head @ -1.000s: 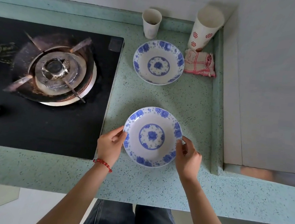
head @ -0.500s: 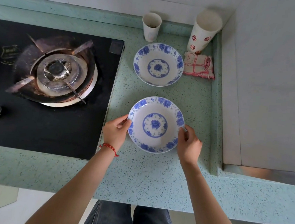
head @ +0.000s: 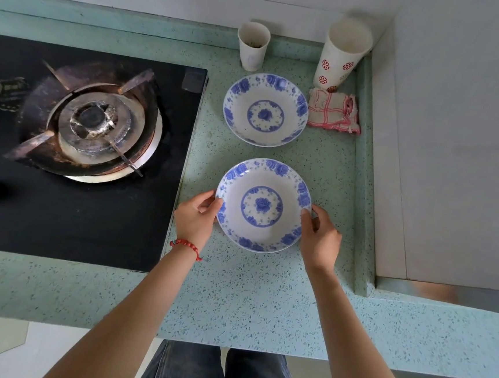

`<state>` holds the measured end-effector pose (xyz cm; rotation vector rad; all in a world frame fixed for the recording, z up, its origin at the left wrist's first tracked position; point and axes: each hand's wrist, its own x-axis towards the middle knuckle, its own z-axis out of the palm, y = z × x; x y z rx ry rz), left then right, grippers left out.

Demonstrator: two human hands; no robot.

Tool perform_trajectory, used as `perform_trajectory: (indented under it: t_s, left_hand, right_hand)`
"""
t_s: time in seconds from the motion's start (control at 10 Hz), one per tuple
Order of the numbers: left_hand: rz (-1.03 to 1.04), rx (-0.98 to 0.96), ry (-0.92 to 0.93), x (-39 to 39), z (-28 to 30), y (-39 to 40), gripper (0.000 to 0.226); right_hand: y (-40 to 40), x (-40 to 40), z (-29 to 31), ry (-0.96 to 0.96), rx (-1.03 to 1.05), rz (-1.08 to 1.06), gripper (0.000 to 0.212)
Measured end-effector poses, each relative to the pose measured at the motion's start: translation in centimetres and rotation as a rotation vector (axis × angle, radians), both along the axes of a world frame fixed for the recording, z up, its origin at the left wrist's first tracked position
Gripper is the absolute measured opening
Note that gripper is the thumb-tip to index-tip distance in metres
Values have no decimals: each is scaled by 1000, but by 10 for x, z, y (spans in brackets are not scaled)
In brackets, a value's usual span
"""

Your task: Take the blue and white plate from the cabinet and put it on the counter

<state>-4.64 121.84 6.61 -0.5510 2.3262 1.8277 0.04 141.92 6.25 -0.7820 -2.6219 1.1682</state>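
Both hands on the near plate. My left hand (head: 195,218) grips the left rim of the round white plate with blue flower border (head: 263,205), thumb laid over the edge, fingers curled under it. My right hand (head: 320,239) grips the right rim the same way, thumb on top. Whether the plate's base already touches the surface I cannot tell; it sits low over the speckled pale-green stone counter (head: 233,296), just right of the stove edge.

Far of it, apart by a narrow strip of counter, a second round blue-and-white flowered plate (head: 265,109) lies flat. Just right of that one, a crumpled red-checked white cloth (head: 333,111). Behind the cloth, in the far right corner, a tall white paper cup with red round motifs (head: 343,53) stands upright. To its left, against the back ledge, a smaller plain white paper cup (head: 252,46) with some dark bits inside.

Left side: black glass gas hob (head: 68,212) with one scorched, rust-stained round burner (head: 94,121). Red beaded bracelet (head: 187,245) on my left wrist.
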Motion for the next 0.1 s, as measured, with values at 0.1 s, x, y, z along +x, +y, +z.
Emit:
perform_trajectory:
  t_s: [0.1]
  left_hand:
    - [0,-53,24,4,5,-2,31]
  right_hand:
    - [1,6,7,-19,-5,-17,33]
